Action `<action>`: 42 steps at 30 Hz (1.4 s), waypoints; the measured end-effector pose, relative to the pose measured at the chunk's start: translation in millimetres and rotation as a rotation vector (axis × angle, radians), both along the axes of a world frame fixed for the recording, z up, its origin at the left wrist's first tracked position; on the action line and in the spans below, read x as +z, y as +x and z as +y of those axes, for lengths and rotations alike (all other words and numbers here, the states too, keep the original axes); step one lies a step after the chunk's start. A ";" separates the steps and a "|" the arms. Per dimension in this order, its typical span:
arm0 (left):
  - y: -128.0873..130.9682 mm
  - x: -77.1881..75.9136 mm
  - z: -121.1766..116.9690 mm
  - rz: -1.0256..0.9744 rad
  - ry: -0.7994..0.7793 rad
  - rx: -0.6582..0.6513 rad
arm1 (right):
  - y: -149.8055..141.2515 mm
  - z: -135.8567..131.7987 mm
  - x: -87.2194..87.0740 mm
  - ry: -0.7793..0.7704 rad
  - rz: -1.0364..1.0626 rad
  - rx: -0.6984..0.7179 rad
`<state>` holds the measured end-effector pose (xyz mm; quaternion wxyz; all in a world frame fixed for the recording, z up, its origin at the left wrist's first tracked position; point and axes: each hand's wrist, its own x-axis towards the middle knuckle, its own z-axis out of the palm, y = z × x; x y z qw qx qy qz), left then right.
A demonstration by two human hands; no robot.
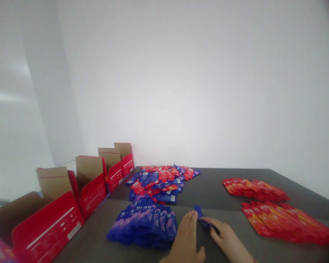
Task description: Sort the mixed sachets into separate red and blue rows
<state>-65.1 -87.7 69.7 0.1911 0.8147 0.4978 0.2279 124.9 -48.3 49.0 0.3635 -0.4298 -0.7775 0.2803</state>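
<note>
A small dark blue packet [198,212] is pinched in my right hand [227,236], with its upper end showing between the hands. My left hand [185,239] has its fingers stretched out, their tips beside the packet; whether they press on it I cannot tell. Just left of that hand, blue and purple packets [146,223] lie overlapped in a fanned pile. To the right of my right hand are two rows of overlapped red and orange packets, a nearer one [286,221] and a farther one [253,188].
Behind the blue pile is a loose heap of mixed red and blue packets [160,180]. Several red cartons with raised brown flaps, including a near one [50,228], line the left side of the dark table [208,186]. A white wall [181,91] stands behind.
</note>
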 end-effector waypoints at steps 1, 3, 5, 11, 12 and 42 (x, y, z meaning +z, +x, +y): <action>2.6 1.1 3.1 0.003 -0.031 -0.019 | 9.1 -2.4 -1.6 -0.070 0.104 -0.016; 8.9 3.3 8.1 -0.018 -0.060 -0.040 | 25.7 -6.1 -8.4 -0.251 0.307 -0.009; 16.4 4.9 11.3 -0.045 -0.115 -0.022 | 37.9 -8.6 -18.7 -0.441 0.451 0.018; 34.5 7.6 20.4 -0.151 -0.148 0.015 | 41.7 -8.0 -34.4 -0.501 0.442 0.067; 35.9 8.4 23.5 -0.205 -0.145 0.016 | 39.7 -7.5 -33.4 -0.516 0.425 0.051; 26.0 6.2 4.5 -0.637 -0.302 -0.037 | -6.9 -40.2 -13.4 -0.426 0.594 0.226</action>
